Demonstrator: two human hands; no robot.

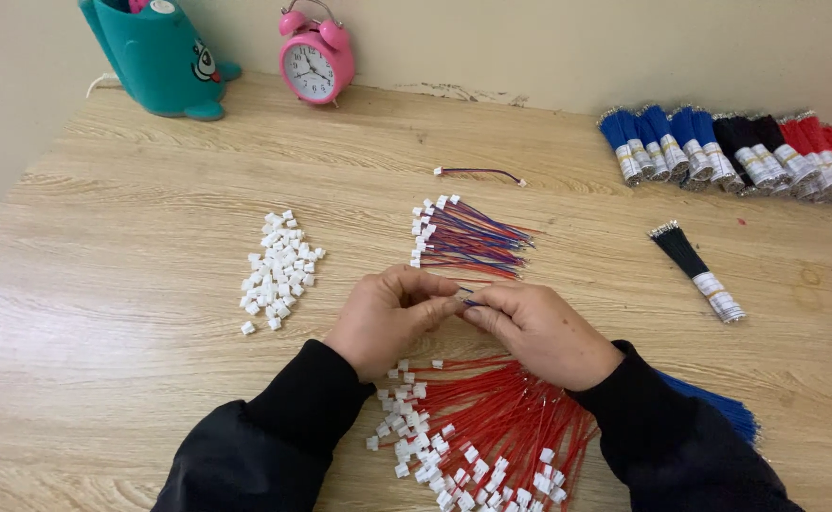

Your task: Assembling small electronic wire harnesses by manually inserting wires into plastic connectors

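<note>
My left hand [388,318] and my right hand [539,332] meet fingertip to fingertip at the table's middle, pinching a thin blue wire [468,301] between them; whether a white connector sits in my left fingers is hidden. Just beyond the hands lies a pile of red-and-blue wire pairs with white connectors [468,239]. Under my wrists spreads a heap of red wires with white connectors [492,431]. A bunch of blue wires [724,408] pokes out beneath my right sleeve.
Loose white connector housings [279,270] lie to the left. One finished wire pair [480,173] rests farther back. Taped bundles of blue, black and red wires [738,152] line the back right, one black bundle [696,270] nearer. A pink alarm clock [315,59] and a teal holder [160,57] stand by the wall.
</note>
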